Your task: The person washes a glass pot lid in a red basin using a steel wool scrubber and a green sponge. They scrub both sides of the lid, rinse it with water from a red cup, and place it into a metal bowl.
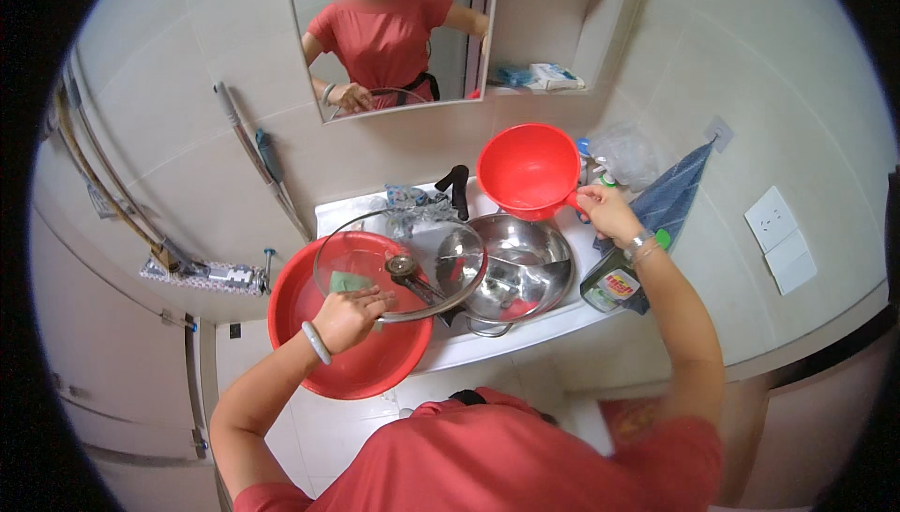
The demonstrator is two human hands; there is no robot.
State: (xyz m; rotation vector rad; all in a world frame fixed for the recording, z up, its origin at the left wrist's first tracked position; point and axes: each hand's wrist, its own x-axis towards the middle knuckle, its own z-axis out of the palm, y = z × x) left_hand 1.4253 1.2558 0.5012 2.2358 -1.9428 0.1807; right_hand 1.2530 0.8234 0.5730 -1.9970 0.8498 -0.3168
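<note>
My left hand (355, 316) grips the near rim of a glass pot lid (365, 238), which has a metal rim and a round knob. Beneath the lid is a large red plastic basin (351, 375) holding water, and a green sponge or cloth (350, 282) shows through the glass. By its handle, my right hand (610, 213) holds a red plastic dipper (529, 167) above the sink's far right side, its bowl facing me. Below it sits a divided stainless-steel hot pot (524, 273) in the white sink; the lid covers part of its left side.
A black faucet (455, 188) stands behind the lid. At the right are a dish-soap bottle (612, 287), a hanging blue towel (675, 178), a spray bottle (603, 173) and a plastic bag (622, 150). A flat mop (204, 276) leans left; a mirror (450, 62) hangs above.
</note>
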